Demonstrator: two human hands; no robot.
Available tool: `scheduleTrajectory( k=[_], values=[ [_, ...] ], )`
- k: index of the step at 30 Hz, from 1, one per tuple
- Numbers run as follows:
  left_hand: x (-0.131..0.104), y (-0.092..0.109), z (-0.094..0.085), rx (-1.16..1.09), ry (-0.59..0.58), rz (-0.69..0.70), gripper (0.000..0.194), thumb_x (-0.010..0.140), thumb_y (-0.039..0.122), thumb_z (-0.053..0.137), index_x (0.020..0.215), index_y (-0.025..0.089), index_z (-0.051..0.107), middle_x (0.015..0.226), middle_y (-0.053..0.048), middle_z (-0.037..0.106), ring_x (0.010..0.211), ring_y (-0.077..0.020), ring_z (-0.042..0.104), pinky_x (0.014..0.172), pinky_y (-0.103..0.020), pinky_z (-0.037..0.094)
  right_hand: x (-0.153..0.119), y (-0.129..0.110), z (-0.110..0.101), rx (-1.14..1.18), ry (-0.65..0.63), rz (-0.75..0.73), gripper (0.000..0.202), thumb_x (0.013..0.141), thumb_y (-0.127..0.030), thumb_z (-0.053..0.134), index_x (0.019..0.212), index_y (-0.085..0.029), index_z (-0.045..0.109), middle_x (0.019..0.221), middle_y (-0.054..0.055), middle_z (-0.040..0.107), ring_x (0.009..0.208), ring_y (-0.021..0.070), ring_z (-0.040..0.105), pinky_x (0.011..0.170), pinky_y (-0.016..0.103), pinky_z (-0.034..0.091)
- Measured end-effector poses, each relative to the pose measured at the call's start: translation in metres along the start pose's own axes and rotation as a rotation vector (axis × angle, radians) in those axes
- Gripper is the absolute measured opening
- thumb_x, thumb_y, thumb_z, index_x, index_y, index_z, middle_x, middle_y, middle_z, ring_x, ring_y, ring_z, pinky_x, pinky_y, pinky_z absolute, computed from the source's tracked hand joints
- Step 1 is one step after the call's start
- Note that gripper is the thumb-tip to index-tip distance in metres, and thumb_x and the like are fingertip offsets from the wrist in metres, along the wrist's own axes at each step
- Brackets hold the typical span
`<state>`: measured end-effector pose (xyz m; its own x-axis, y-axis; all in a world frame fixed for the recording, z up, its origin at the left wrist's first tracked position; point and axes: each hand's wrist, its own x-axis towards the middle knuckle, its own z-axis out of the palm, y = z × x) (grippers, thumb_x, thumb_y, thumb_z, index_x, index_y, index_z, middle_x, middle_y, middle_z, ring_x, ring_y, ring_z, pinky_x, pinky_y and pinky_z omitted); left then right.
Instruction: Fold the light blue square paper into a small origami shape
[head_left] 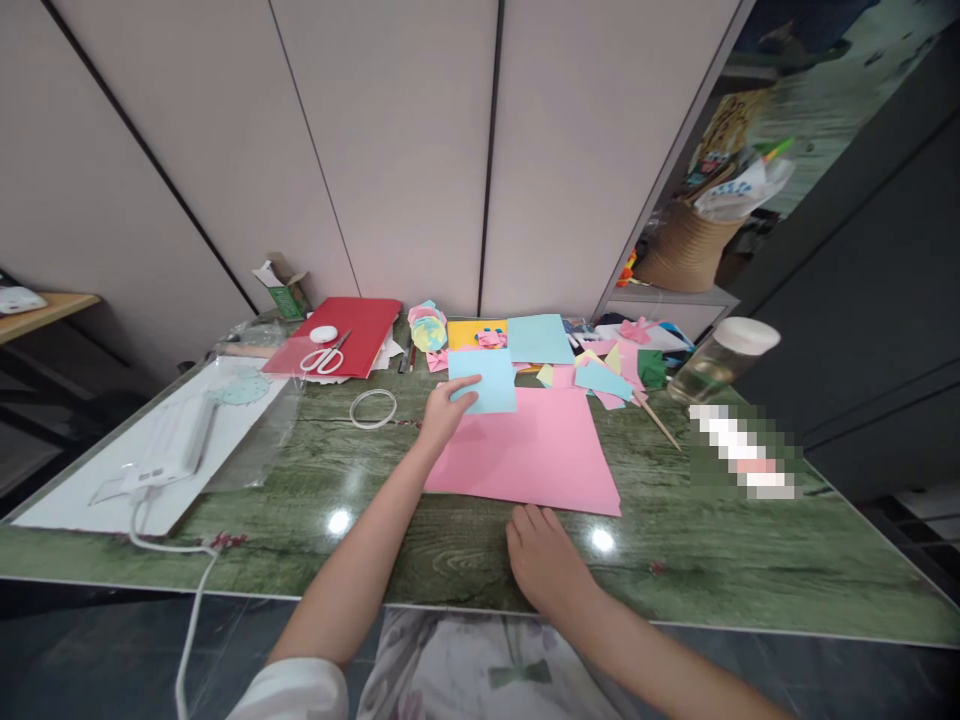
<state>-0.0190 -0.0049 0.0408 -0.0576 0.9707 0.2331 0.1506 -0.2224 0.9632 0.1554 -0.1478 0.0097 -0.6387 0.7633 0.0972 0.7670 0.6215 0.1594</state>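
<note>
My left hand [445, 408] is closed on a light blue square of paper [493, 382], thumb over its left part and the other fingers partly hidden by it. The square is above the far left part of a large pink sheet [547, 455] lying on the table. Close to the near edge of that sheet, my right hand [541, 555] rests on the tabletop with its fingers curled in and together; nothing shows in them. Behind the held square are a second light blue sheet [540, 340] and small pink folded pieces [492, 339] on yellow paper [459, 333].
Scissors [324, 360] and a white round case [323, 334] lie on a red folder [360, 325]. Paper scraps [604, 378], a wooden stick [660, 422] and a lidded clear cup [716, 365] are at right. A white power bank [174, 440] with cable and a white ring [373, 394] are at left.
</note>
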Motion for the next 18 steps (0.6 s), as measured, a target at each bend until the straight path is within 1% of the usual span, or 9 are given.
scheduleTrajectory(
  k=[4, 7, 9, 12, 14, 15, 16, 18],
  values=[
    [0.0, 0.001, 0.0, -0.022, 0.012, -0.02, 0.031, 0.068, 0.021, 0.054, 0.097, 0.018, 0.065, 0.109, -0.005, 0.062, 0.106, -0.0226, 0.051, 0.092, -0.034, 0.036, 0.005, 0.01, 0.007, 0.047, 0.002, -0.036, 0.01, 0.074, -0.009, 0.049, 0.076, -0.012, 0.059, 0.076, 0.01, 0.055, 0.075, 0.0224, 0.048, 0.067, 0.036, 0.032],
    [0.0, 0.001, 0.0, -0.017, 0.01, -0.004, 0.031, 0.068, 0.022, 0.054, 0.097, 0.018, 0.065, 0.109, -0.005, 0.061, 0.107, -0.0228, 0.051, 0.092, -0.034, 0.035, 0.006, 0.022, 0.01, 0.113, 0.003, 0.007, 0.008, 0.074, -0.011, 0.051, 0.072, -0.014, 0.058, 0.073, 0.007, 0.055, 0.072, 0.0201, 0.049, 0.064, 0.033, 0.031],
    [0.0, 0.0, 0.0, -0.008, 0.009, 0.008, 0.031, 0.069, 0.022, 0.054, 0.098, 0.018, 0.065, 0.109, -0.005, 0.061, 0.107, -0.0227, 0.05, 0.092, -0.033, 0.036, 0.004, 0.029, 0.007, 0.173, -0.003, 0.05, 0.009, 0.073, -0.011, 0.05, 0.07, -0.014, 0.057, 0.072, 0.006, 0.055, 0.07, 0.0184, 0.049, 0.063, 0.031, 0.031],
    [0.0, -0.001, -0.001, -0.003, 0.0, 0.014, 0.031, 0.069, 0.022, 0.054, 0.099, 0.018, 0.064, 0.11, -0.005, 0.061, 0.106, -0.0226, 0.051, 0.091, -0.033, 0.036, 0.0, 0.042, -0.004, 0.266, -0.008, 0.106, 0.011, 0.072, -0.01, 0.048, 0.07, -0.015, 0.057, 0.073, 0.006, 0.055, 0.069, 0.0162, 0.049, 0.063, 0.028, 0.032],
    [0.0, 0.0, -0.001, -0.01, 0.002, 0.011, 0.031, 0.069, 0.022, 0.054, 0.098, 0.019, 0.065, 0.11, -0.005, 0.061, 0.106, -0.0227, 0.051, 0.091, -0.033, 0.036, -0.002, 0.06, -0.011, 0.335, 0.0, 0.144, 0.012, 0.073, -0.011, 0.046, 0.069, -0.015, 0.055, 0.074, 0.006, 0.055, 0.07, 0.0154, 0.05, 0.064, 0.027, 0.033],
    [0.0, 0.0, -0.001, -0.015, 0.007, 0.008, 0.031, 0.069, 0.022, 0.054, 0.098, 0.019, 0.065, 0.11, -0.005, 0.061, 0.106, -0.0227, 0.051, 0.091, -0.033, 0.036, -0.002, 0.074, -0.014, 0.366, 0.021, 0.178, 0.011, 0.074, -0.012, 0.046, 0.069, -0.016, 0.055, 0.073, 0.005, 0.055, 0.07, 0.0152, 0.05, 0.064, 0.026, 0.033],
    [0.0, 0.0, -0.001, -0.019, 0.011, 0.004, 0.031, 0.069, 0.022, 0.054, 0.098, 0.019, 0.065, 0.11, -0.005, 0.061, 0.106, -0.0228, 0.051, 0.091, -0.033, 0.036, 0.0, 0.091, -0.015, 0.392, 0.03, 0.208, 0.009, 0.073, -0.013, 0.047, 0.07, -0.016, 0.055, 0.074, 0.005, 0.056, 0.071, 0.0153, 0.051, 0.066, 0.026, 0.034],
    [0.0, 0.001, 0.0, -0.02, 0.011, -0.008, 0.031, 0.068, 0.021, 0.055, 0.097, 0.019, 0.065, 0.109, -0.005, 0.061, 0.106, -0.0231, 0.051, 0.091, -0.034, 0.036, 0.008, 0.133, -0.016, 0.366, 0.076, 0.342, 0.01, 0.074, -0.018, 0.046, 0.071, -0.016, 0.056, 0.076, 0.006, 0.056, 0.072, 0.016, 0.052, 0.068, 0.027, 0.035]
  ],
)
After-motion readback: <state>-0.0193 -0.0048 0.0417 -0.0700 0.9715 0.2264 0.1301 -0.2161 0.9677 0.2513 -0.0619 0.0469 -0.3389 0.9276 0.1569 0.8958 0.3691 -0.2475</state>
